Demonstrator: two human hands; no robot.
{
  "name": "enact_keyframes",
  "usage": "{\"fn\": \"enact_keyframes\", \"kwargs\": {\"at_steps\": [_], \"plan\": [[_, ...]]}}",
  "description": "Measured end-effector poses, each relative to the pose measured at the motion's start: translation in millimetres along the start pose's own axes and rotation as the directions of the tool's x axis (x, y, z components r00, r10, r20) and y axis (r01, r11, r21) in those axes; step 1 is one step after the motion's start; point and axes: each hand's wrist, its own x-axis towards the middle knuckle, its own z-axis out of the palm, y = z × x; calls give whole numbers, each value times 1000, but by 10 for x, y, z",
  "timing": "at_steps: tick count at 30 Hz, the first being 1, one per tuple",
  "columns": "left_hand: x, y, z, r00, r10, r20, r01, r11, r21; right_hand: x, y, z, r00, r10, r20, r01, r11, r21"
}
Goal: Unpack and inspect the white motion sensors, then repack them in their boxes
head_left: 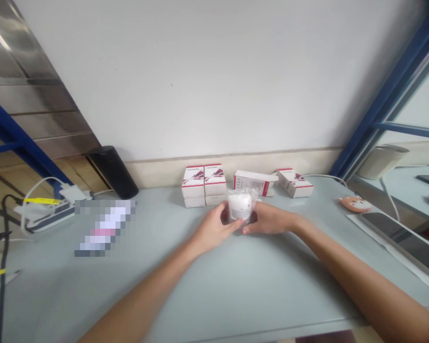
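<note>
Over the grey surface, before the red-and-white boxes, I see a bagged white device, roughly upright, midway between left hand and right hand, both hands' fingers gripping its opposite sides.

From my end, the printing on the stacked boxes and the open box is too blurred to read.

Bagged device is between left hand and right hand. Stacked boxes stand far on table, left of two single boxes; power strip lies left.
</note>
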Motion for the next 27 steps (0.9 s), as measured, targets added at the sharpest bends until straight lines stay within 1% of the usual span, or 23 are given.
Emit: {"fn": "enact_keyframes", "kwargs": {"at_steps": [2, 4, 6, 8, 9, 11, 13, 15, 17, 18, 20, 21, 22, 24, 27], "plan": [[24, -37, 22, 1000, -21, -22, 19, 998, -58, 8, 4, 16, 1000, 0, -14, 0, 999, -40], [54, -51, 32, 996, -53, -68, 38, 978, -203, 21, -4, 20, 1000, -3, -30, 2, 999, -35], [87, -32, 17, 983, -111, -146, 49, 927, -371, 30, -31, 6, 998, -25, -52, 26, 1000, 13], [114, 16, -25, 962, -157, -222, 19, 855, -519, 29, -79, -25, 995, -36, -90, 43, 996, 81], [124, 46, -53, 957, -168, -237, -3, 810, -586, 25, -108, -43, 993, -31, -116, 46, 991, 124], [135, 110, -107, 959, -179, -222, -33, 704, -709, 12, -168, -78, 987, -11, -163, 47, 974, 220], [135, 162, -143, 965, -202, -166, -9, 607, -795, -1, -213, -101, 978, -8, -210, 73, 950, 304], [126, 193, -150, 964, -233, -126, 25, 552, -833, -11, -230, -105, 961, -2, -277, 108, 923, 369], [112, 204, -135, 959, -253, -129, 28, 536, -844, -13, -227, -80, 950, 29, -311, 130, 868, 479], [105, 205, -122, 956, -255, -145, 16, 538, -843, -11, -224, -55, 953, 46, -300, 132, 827, 546], [91, 202, -93, 957, -240, -166, -6, 554, -832, 5, -231, 22, 970, 63, -235, 108, 752, 650], [86, 200, -79, 959, -229, -165, -8, 564, -826, 19, -244, 71, 974, 68, -215, 97, 733, 673], [83, 200, -69, 962, -222, -161, -5, 573, -820, 38, -263, 122, 972, 78, -220, 95, 727, 680], [81, 202, -58, 963, -224, -150, 9, 582, -813, 81, -309, 214, 951, 111, -288, 119, 729, 674], [87, 218, -68, 961, -222, -165, -6, 581, -814, 132, -351, 275, 896, 155, -416, 194, 706, 681]]}}
